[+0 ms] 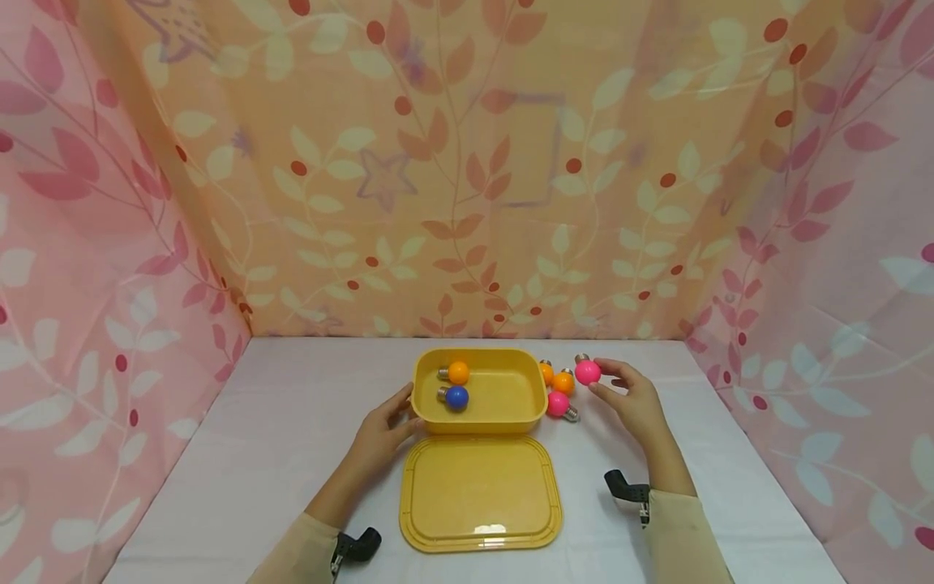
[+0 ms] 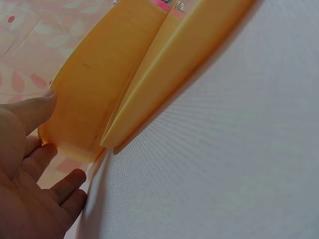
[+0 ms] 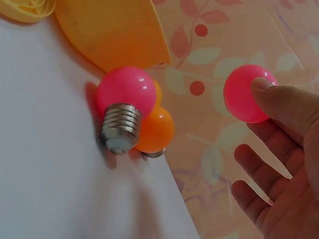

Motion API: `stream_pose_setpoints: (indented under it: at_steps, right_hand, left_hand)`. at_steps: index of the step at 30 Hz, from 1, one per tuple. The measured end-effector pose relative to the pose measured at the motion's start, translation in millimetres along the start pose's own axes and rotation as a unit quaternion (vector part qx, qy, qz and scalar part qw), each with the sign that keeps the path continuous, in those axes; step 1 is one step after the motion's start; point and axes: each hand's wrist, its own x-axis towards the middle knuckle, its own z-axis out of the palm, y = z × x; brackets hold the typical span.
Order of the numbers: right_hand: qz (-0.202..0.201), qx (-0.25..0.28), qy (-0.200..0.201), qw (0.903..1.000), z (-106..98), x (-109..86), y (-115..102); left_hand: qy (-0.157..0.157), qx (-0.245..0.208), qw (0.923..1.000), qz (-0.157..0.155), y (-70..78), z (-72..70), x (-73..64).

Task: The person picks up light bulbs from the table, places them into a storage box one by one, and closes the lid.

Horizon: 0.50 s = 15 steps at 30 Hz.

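Note:
A pink light bulb (image 1: pixel 587 372) is pinched between thumb and fingers of my right hand (image 1: pixel 633 403), its metal screw base pointing away. In the right wrist view the thumb presses on the pink globe (image 3: pixel 244 94), and the other fingers are loosely bent. My left hand (image 1: pixel 379 434) touches the left end of a yellow box (image 1: pixel 503 425), fingers relaxed against its outer wall. Inside the box lie an orange bulb (image 1: pixel 458 373) and a blue bulb (image 1: pixel 456 398). Beside the box's right end are another pink bulb (image 1: pixel 558 404) and two orange bulbs (image 1: pixel 563 382), one partly hidden.
A yellow lid (image 1: pixel 480 493) lies flat on the white tabletop (image 1: pixel 292 454), just in front of the box. Patterned cloth (image 1: pixel 467 243) stands behind the table and along both sides. Each wrist carries a small black camera mount (image 1: pixel 626 487).

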Motion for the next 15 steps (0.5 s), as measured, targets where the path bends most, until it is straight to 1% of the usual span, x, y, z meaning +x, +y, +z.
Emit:
stream_pose_setpoints:
  at_steps: [5,9,15]
  right_hand:
    - [-0.006,0.009,-0.015,0.9998,2.4,0.0,-14.5]
    - [-0.022,0.017,-0.025,0.9993,7.4,2.6,-26.0]
    - [-0.010,-0.001,-0.063,0.9980,13.1,13.8,-46.9]
  left_hand:
    - [-0.003,-0.002,1.0000,-0.002,1.1,0.5,-0.1]
    - [-0.004,-0.003,1.0000,-0.007,0.8,0.9,1.1]
    - [-0.004,-0.001,1.0000,-0.008,-0.1,-0.5,1.5]
